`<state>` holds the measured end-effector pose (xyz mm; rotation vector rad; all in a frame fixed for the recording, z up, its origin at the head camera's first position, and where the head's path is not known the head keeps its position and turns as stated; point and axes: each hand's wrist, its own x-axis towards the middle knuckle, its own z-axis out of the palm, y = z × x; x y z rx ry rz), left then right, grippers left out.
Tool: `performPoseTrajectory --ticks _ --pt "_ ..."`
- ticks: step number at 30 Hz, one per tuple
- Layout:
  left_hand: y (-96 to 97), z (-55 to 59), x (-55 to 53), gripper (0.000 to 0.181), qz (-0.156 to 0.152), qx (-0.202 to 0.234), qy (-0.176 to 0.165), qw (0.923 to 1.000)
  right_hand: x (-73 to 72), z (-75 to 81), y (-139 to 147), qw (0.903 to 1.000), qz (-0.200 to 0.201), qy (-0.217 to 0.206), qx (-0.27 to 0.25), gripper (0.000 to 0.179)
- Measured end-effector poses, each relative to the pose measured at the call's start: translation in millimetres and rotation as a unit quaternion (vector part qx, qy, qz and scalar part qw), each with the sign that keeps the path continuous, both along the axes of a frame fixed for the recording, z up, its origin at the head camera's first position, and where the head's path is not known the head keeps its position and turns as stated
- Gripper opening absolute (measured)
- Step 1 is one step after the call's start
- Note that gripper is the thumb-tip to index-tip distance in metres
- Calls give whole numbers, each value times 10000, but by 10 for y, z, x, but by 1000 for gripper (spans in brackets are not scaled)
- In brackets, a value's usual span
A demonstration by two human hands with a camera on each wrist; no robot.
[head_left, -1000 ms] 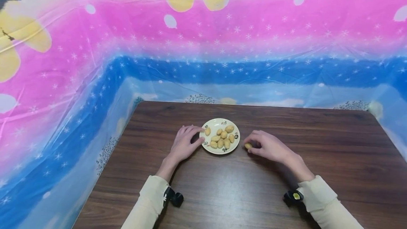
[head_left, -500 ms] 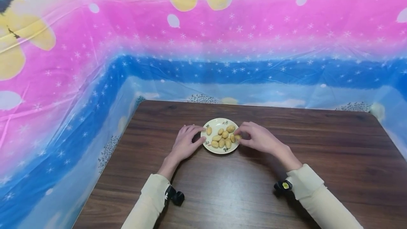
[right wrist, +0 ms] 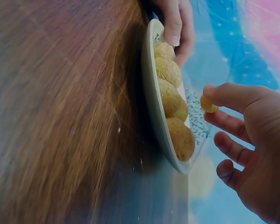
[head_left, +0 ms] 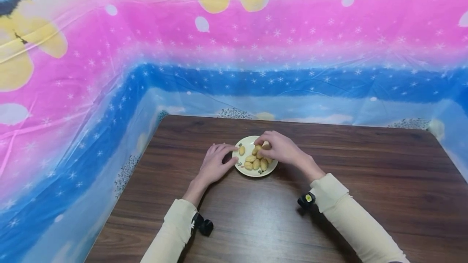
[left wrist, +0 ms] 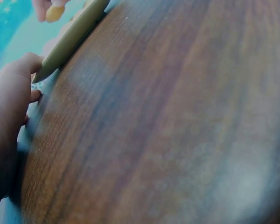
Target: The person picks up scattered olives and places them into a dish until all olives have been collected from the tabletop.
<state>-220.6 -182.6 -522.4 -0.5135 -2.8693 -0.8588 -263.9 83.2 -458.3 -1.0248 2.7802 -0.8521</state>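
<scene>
A small white plate (head_left: 241, 170) with printed marks stands on the table, bearing several tan, rough-skinned, nut-like ovals (head_left: 250, 158). One oval (head_left: 241, 150) lies apart near its left rim. My left hand (head_left: 215, 164) holds the plate at the left, thumb and forefinger bent at the rim. Over the right part of the plate is my right hand (head_left: 281, 148). Its thumb and forefinger pinch one yellowish oval (right wrist: 208, 104), raised above the others in the right wrist view. The other fingers of that hand curl loosely. In the head view, this hand covers part of the heap.
The dark wood-grain table (head_left: 365, 182) surrounds the plate. A pink and blue patterned cloth (head_left: 292, 44) hangs behind and along the left side. Each wrist wears a black camera, such as the right wrist camera (head_left: 306, 200).
My right hand has moved left from the table beside the plate to over it, carrying one nut-like oval. My left hand has stayed at the rim.
</scene>
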Motion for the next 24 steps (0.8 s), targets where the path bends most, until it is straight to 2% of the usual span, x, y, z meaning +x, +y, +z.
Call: performPoseTrajectory --ticks 8,13,18,24 --pt "9 0 -2 39 7 1 -14 10000 -143 -90 -183 9996 0 -56 289 29" --pt "9 8 -11 39 -16 -16 3 10000 -195 -124 -273 9989 31 -319 355 30" --pt "5 6 -12 38 -44 13 -26 10000 -204 -131 -312 9983 -13 -484 333 30" --pt "-2 4 -1 39 -31 36 -47 10000 -155 -130 -293 9990 -20 -324 302 30"
